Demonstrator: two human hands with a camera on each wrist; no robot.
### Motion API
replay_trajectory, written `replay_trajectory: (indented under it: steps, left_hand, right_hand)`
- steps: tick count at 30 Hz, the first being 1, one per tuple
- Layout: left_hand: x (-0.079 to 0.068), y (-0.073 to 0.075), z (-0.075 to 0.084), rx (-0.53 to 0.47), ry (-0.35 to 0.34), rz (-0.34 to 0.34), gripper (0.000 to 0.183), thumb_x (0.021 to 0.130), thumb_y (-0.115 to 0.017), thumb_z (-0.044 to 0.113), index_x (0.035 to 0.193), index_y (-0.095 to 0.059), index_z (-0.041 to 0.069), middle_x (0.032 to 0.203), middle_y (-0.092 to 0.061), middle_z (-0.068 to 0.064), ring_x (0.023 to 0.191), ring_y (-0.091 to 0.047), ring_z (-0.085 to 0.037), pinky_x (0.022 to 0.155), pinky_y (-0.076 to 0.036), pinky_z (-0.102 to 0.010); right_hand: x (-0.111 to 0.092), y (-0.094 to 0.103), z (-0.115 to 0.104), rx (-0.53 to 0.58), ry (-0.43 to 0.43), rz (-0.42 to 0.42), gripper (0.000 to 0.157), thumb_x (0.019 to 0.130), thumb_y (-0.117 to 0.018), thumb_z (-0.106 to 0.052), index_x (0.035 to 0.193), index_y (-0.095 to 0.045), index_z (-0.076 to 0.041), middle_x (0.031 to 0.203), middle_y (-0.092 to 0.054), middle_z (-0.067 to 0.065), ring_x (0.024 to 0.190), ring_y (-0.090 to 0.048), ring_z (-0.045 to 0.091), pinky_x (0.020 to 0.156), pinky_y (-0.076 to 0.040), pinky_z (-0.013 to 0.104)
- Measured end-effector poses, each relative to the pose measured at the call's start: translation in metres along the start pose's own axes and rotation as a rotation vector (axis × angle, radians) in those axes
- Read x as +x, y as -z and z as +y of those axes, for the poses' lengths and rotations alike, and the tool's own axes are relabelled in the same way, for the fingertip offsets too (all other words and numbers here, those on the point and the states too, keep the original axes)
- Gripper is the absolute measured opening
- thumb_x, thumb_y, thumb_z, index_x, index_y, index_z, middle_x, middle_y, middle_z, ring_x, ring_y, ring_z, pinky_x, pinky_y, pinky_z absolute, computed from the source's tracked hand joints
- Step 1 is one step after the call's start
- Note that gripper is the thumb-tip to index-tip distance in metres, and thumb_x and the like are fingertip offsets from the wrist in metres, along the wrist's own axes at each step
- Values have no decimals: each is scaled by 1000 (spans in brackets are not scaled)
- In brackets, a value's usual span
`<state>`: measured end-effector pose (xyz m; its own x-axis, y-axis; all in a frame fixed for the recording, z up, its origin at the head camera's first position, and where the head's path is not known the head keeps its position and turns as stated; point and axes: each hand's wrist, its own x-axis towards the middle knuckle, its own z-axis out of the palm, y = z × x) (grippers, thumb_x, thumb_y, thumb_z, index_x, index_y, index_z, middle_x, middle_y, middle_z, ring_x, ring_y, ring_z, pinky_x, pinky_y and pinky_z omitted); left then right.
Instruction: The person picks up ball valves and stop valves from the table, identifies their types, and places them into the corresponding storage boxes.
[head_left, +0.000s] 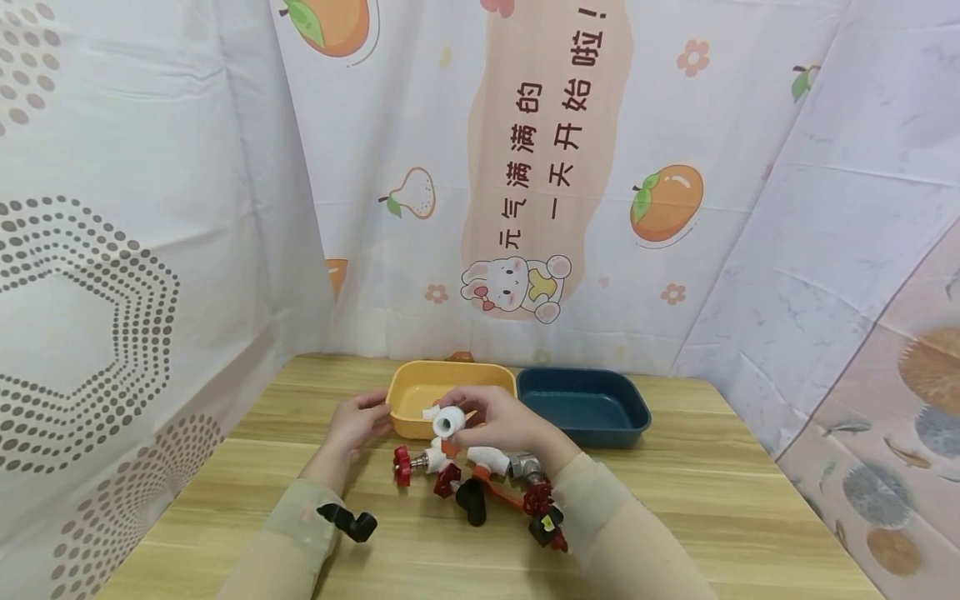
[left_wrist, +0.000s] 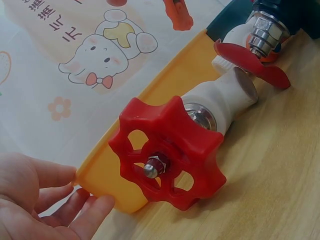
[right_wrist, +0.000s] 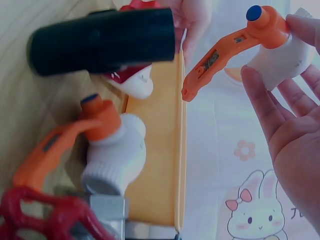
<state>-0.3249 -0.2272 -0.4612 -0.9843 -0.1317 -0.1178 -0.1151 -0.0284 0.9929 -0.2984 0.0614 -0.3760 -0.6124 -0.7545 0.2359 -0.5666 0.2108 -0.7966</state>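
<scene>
My right hand (head_left: 498, 421) holds a white plastic ball valve (head_left: 448, 422) over the front of the yellow bin (head_left: 408, 428), its round opening toward me. In the right wrist view the fingers pinch the white body, and the valve's orange lever handle (right_wrist: 220, 57) sticks out. My left hand (head_left: 360, 423) is at the bin's left end. In the left wrist view its index fingertip is right at the rim corner and its thumb lies against the wall, fingers loosely bent. Just beside it lies a white valve with a red handwheel (left_wrist: 167, 152).
In front of the bin lie several more fittings: a white valve with an orange lever (right_wrist: 117, 155), a second red handwheel (head_left: 447, 481), a black pipe fitting (head_left: 472, 502) and a metal valve (head_left: 525, 467). A dark blue bin (head_left: 600, 437) stands right of the yellow one.
</scene>
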Motion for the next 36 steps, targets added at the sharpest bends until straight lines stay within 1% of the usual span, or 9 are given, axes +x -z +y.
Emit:
replay_trajectory:
  steps: [6, 10, 12, 18, 21, 24, 27, 31, 36]
  left_hand:
    - [1, 0, 0, 4, 3, -3, 45, 101, -59, 2, 145, -50, -4, 144, -50, -27, 121, -59, -34, 96, -55, -40]
    - [0, 0, 0, -1, 3, -6, 45, 102, -58, 2, 145, -50, -5, 145, -50, -28, 124, -58, -37, 95, -55, -41]
    - [0, 0, 0, -7, 4, -8, 45, 102, -58, 2, 146, -49, -5, 145, -49, -28, 126, -57, -39, 96, -55, -41]
    - [-1, -1, 0, -19, 2, -10, 46, 102, -58, 1, 146, -49, -6, 145, -49, -29, 127, -56, -40, 96, -54, -41]
    - [-1, -1, 0, -22, 2, -14, 46, 101, -58, 1, 146, -48, -7, 144, -49, -30, 126, -56, -40, 96, -54, -42]
    - [-1, -1, -1, -20, 6, -13, 46, 101, -58, 1, 146, -48, -6, 144, -49, -30, 125, -57, -39, 96, -55, -41]
    - [0, 0, -1, -16, 8, -14, 47, 101, -58, 1, 146, -48, -6, 144, -49, -29, 125, -57, -39, 96, -55, -41]
    - [1, 0, 0, -12, 8, -12, 46, 102, -57, 1, 146, -48, -5, 145, -49, -29, 125, -57, -39, 95, -55, -41]
    - [2, 1, -1, -12, 11, -13, 47, 102, -58, 2, 147, -48, -5, 145, -49, -28, 126, -56, -40, 95, -55, -41]
  right_hand:
    - [-7, 13, 1, 23, -11, 41, 34, 88, -79, -19, 120, -68, -21, 112, -69, 0, 100, -66, 26, 88, -59, 41]
    - [-12, 24, 5, -11, -28, 71, 33, 89, -79, -21, 119, -67, -24, 114, -68, -3, 104, -66, 21, 91, -57, 46]
    - [-14, 29, 7, -29, -19, 85, 33, 89, -79, -20, 119, -67, -23, 114, -67, -3, 105, -66, 21, 93, -56, 48]
    - [-21, 44, 10, -40, 35, 108, 34, 90, -78, -14, 121, -66, -16, 111, -70, 1, 103, -67, 24, 91, -57, 46]
    - [-24, 51, 10, -39, 41, 121, 34, 90, -79, -14, 122, -66, -13, 113, -71, 1, 102, -67, 24, 92, -57, 47]
    - [-28, 58, 11, -64, 18, 139, 36, 90, -80, -16, 123, -66, -13, 113, -71, 0, 101, -68, 22, 92, -57, 46]
    - [-31, 63, 13, -83, -17, 163, 38, 90, -80, -17, 125, -65, -12, 113, -71, 0, 102, -68, 21, 91, -57, 42]
    - [-35, 69, 14, -60, -46, 182, 42, 89, -79, -13, 128, -64, -9, 113, -71, 2, 103, -68, 22, 90, -57, 38]
    - [-37, 74, 16, -42, -47, 196, 41, 88, -80, -10, 126, -64, -10, 111, -70, 3, 102, -69, 23, 91, -58, 37]
